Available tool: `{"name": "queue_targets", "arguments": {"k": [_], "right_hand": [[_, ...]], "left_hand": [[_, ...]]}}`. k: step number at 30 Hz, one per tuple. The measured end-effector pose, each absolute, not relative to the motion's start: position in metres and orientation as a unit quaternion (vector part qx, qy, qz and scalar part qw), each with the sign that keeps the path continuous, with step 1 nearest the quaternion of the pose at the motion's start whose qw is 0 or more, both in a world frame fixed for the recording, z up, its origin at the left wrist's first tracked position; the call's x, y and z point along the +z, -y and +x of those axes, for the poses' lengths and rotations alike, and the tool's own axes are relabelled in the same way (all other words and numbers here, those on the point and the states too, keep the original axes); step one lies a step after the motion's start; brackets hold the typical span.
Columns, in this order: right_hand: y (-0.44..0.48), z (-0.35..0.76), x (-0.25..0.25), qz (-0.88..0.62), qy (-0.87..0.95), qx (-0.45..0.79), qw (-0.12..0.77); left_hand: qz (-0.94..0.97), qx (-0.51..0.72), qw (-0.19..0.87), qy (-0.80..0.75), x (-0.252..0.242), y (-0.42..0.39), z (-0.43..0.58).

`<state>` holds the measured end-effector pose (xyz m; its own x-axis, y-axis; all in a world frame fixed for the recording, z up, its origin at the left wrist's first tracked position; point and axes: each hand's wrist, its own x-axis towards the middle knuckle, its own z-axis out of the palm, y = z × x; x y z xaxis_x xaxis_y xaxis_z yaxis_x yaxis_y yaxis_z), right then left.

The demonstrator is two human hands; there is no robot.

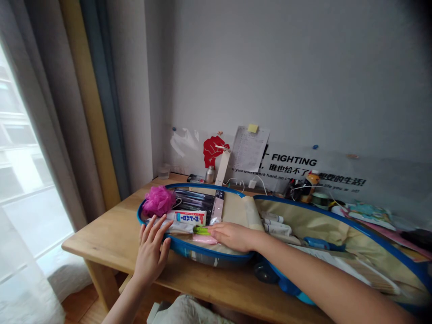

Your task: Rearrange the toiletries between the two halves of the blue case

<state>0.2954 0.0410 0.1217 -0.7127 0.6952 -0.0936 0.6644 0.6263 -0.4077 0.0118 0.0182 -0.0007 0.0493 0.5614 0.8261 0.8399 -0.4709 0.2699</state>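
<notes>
An open blue-rimmed suitcase (219, 257) lies on the wooden table, its near-left half in front of me. My left hand (151, 248) rests over its front left rim, fingers apart and touching the end of a white package (180, 227). My right hand (232, 236) lies palm down inside this half, fingers stretched out over a bright green item (201, 230). A pink item (204, 239) lies just below those fingers. Behind are a toothpaste box (189, 218), a purple bath puff (159, 201), dark packaged items (192, 200) and a long slim package (218, 208).
The suitcase's other half (364, 225) holds white tubes (278, 228) and a blue bottle (317, 243). A small metal bottle (209, 174), a clear cup (164, 171) and an orange-labelled bottle (309, 184) stand along the wall. A curtain (97, 90) hangs at left.
</notes>
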Motion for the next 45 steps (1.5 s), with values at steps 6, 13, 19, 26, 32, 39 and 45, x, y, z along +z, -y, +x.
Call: {"name": "queue_targets", "arguments": {"k": [6, 13, 19, 26, 32, 39, 45], "right_hand": [[-0.039, 0.298, 0.126, -0.394, 0.886, 0.234, 0.07], [-0.045, 0.36, 0.182, -0.453, 0.832, 0.18, 0.264], [-0.046, 0.462, 0.203, -0.609, 0.72, 0.111, 0.314], [-0.026, 0.521, 0.166, -0.691, 0.702, 0.119, 0.125], [-0.006, 0.524, 0.145, -0.688, 0.708, 0.142, 0.073], [0.002, 0.52, 0.137, -0.687, 0.719, 0.106, -0.004], [-0.003, 0.512, 0.13, -0.682, 0.724, 0.098, -0.022]], "left_hand": [[-0.706, -0.483, 0.139, 0.499, 0.0, -0.018, 0.013], [-0.707, -0.484, 0.148, 0.494, -0.002, -0.019, 0.012], [-0.711, -0.491, 0.157, 0.479, -0.001, -0.019, 0.011], [-0.715, -0.489, 0.156, 0.475, -0.001, -0.019, 0.01], [-0.714, -0.49, 0.157, 0.475, 0.0, -0.018, 0.01], [-0.713, -0.483, 0.151, 0.486, -0.002, -0.019, 0.009], [-0.717, -0.483, 0.166, 0.474, -0.002, -0.019, 0.008]]}}
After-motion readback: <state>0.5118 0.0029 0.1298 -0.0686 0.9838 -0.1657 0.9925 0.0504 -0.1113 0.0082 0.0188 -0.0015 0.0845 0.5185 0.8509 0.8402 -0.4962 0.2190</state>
